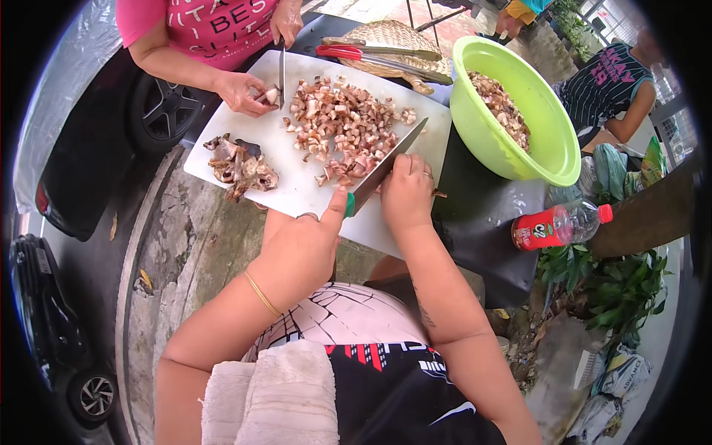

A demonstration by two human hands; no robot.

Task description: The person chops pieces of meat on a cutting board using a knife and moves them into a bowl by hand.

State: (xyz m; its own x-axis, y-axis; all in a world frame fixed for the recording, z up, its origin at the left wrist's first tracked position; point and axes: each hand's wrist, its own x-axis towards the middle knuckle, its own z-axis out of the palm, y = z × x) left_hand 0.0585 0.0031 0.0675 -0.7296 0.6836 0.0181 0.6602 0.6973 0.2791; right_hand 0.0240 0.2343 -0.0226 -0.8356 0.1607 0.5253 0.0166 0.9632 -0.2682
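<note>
My left hand (303, 245) grips the green handle (349, 205) of a large kitchen knife (391, 161), index finger stretched along it. The blade slants up and right over a white cutting board (214, 158). Just right of the blade, my right hand (409, 186) is curled over a piece of meat, mostly hidden; a brown end (439, 193) sticks out. Beyond the blade lies a spread of diced meat (345, 119). Bony meat scraps (242, 167) sit at the board's left corner. Across the board, another person's hands (245, 94) hold a second knife (282, 75) and a meat piece (271, 94).
A lime-green basin (514, 161) with chopped meat (500, 108) stands right of the board. Tongs with red grips (356, 54) lie on a woven fan (389, 36) behind it. A plastic bottle (542, 228) is at right. Another person (609, 83) sits beyond. Cars (94, 150) stand left.
</note>
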